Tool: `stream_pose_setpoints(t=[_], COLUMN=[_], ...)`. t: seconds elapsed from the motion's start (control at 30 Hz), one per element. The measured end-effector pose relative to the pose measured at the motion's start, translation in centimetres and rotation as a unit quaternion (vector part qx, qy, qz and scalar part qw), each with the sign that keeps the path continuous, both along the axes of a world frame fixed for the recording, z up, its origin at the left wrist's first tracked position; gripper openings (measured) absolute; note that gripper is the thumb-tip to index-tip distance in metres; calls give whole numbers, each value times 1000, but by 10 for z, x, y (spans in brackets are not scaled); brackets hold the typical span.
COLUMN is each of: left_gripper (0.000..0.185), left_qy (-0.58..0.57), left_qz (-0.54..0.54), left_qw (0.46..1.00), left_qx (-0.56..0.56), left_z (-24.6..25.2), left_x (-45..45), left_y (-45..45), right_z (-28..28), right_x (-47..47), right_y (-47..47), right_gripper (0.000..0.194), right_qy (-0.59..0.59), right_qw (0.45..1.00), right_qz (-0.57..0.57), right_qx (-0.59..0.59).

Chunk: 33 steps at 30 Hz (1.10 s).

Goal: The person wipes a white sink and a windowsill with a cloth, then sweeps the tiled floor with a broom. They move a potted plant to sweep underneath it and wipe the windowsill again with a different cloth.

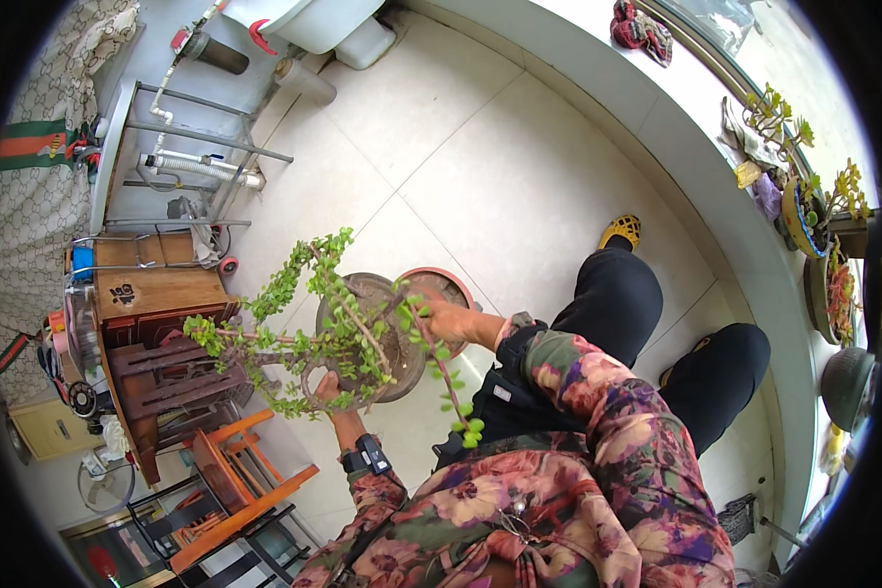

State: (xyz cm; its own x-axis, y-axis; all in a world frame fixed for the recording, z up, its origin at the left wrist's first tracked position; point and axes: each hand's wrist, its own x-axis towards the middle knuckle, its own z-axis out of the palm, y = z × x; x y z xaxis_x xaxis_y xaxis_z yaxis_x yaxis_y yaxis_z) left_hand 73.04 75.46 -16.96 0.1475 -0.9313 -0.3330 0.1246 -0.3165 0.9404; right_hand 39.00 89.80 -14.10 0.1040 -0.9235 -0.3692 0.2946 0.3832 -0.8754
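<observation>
In front of me stands a leafy jade-like succulent with long branches, in a dark round pot of soil. A second pot with a reddish rim shows just beyond it, partly covered. My left hand is at the near left edge of the dark pot, beside a looped branch; its fingers are partly hidden. On the opposite side, my right hand reaches to the rims of the two pots. Leaves and a drooping stem cover its fingertips, so its grip cannot be made out.
Wooden furniture and an orange wooden chair stand at left, near a metal-legged table with pipes below. A white basin is at the top. Potted succulents line the windowsill at right. Pale tiles cover the floor.
</observation>
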Motion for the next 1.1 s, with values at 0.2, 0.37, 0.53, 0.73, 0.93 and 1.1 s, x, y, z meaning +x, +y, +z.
stream_pose_setpoints(t=[0.2,0.37,0.53,0.73,0.93,1.1], left_gripper=[31,29,36,45,37,29], left_qy=[12,-72,-271,-258,-303,-251], left_qz=[-15,-38,-286,-517,-708,-788], left_qw=[999,995,913,812,631,486], left_qx=[26,57,104,83,-88,-281], left_z=[-10,11,77,152,228,258], left_x=[11,41,48,-67,-242,-403], left_y=[-2,32,129,188,236,290], right_z=[-36,-23,42,113,93,65], right_x=[12,-15,-96,-198,-255,-278], right_y=[1,11,54,209,392,469], right_gripper=[66,30,30,21,30,42], right_qy=[269,360,382,317,98,-46], right_qw=[913,915,902,868,758,624], right_qz=[14,114,-140,-345,-644,-780], right_qx=[-306,-140,-145,-168,8,8])
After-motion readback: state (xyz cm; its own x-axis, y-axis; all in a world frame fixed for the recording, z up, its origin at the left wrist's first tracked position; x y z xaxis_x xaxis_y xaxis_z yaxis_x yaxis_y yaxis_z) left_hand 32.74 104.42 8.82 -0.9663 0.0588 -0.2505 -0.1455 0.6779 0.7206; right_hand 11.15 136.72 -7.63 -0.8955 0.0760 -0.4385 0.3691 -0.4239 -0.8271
